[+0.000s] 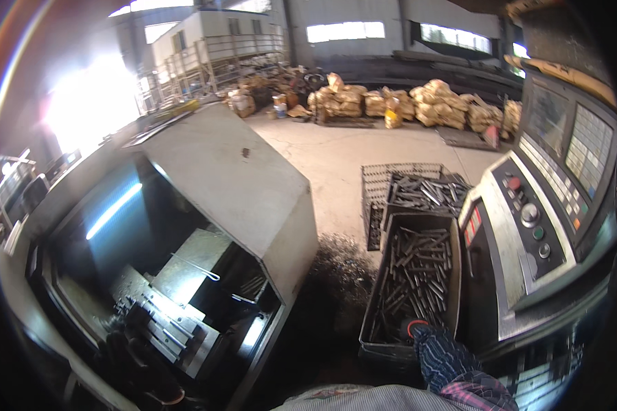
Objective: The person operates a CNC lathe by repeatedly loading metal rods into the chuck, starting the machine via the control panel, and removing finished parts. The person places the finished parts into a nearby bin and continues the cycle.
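Right hand: Gloved, with an orange-red cuff, the right hand (410, 330) dips into the near end of a bin (384, 348) at 5 o'clock in the view; its fingers are lost in shadow, leaving it impossible to say whether they grasp a rod or are slack.
Rods: Dark, slim metal rods (421, 270) lie heaped in the bin, spreading from 10 to 1 o'clock of the right hand, the closest just beside it.
Long axis: The rods lie crisscross, many beyond the hand slanting from 11 to 5 o'clock; the bin itself runs roughly 12 to 6.
Nearer hand: The right; the left is well apart from the rods, at about 9 o'clock from its partner.
Left hand: Dark-gloved, the left hand (142, 366) is at the machine (240, 164), with the bright slide (178, 323) near it at 1 o'clock; deep shade hides whether it is clenched, released or touching anything.
Machine bay: A lamp (114, 211) glows at 10 o'clock of the slide; a wire hook (199, 266) lies at 1.
Panel: The control panel (533, 253) stands at 2 o'clock from the right hand.
Beyond: A mesh crate (377, 179) sits at 12 o'clock of the bin, with sacks (435, 103) farther back.
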`<act>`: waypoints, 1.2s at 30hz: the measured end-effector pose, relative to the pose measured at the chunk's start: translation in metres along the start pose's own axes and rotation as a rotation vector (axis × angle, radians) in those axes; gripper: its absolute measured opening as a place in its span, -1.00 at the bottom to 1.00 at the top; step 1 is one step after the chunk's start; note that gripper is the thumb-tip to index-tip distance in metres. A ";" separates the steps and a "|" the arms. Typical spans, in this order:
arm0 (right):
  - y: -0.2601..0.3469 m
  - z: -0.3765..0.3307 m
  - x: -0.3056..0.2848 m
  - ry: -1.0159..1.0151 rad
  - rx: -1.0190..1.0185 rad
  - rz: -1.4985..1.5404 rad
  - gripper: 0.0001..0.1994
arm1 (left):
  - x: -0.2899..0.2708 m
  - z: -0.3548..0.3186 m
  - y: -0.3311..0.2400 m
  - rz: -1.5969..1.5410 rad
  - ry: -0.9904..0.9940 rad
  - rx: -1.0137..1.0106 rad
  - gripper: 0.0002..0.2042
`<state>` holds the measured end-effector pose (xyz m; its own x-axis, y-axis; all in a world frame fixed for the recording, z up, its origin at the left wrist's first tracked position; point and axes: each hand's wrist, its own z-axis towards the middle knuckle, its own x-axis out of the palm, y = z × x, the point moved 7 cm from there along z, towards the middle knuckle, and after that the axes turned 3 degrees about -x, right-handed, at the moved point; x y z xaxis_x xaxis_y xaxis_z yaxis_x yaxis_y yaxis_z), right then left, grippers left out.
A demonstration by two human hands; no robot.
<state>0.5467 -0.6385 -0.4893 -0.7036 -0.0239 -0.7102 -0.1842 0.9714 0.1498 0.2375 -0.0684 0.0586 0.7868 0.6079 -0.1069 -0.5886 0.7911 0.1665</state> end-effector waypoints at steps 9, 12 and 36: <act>0.032 -0.185 -0.062 -0.304 0.102 0.781 -0.46 | 0.105 0.012 -0.161 -0.810 0.039 -0.062 -0.71; 0.051 -0.284 -0.094 -0.714 -0.017 1.307 -0.60 | 0.115 0.012 -0.227 -1.076 0.144 -0.057 -0.72; 0.053 -0.592 0.046 -1.661 0.158 1.709 -0.91 | -0.228 -0.023 -0.480 -2.406 0.368 0.608 -0.73</act>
<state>0.0987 -0.7282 -0.1066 0.8152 0.5469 0.1906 -0.1788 -0.0754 0.9810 0.3364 -0.5846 -0.0190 -0.3488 -0.7893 -0.5054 0.9280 -0.2154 -0.3040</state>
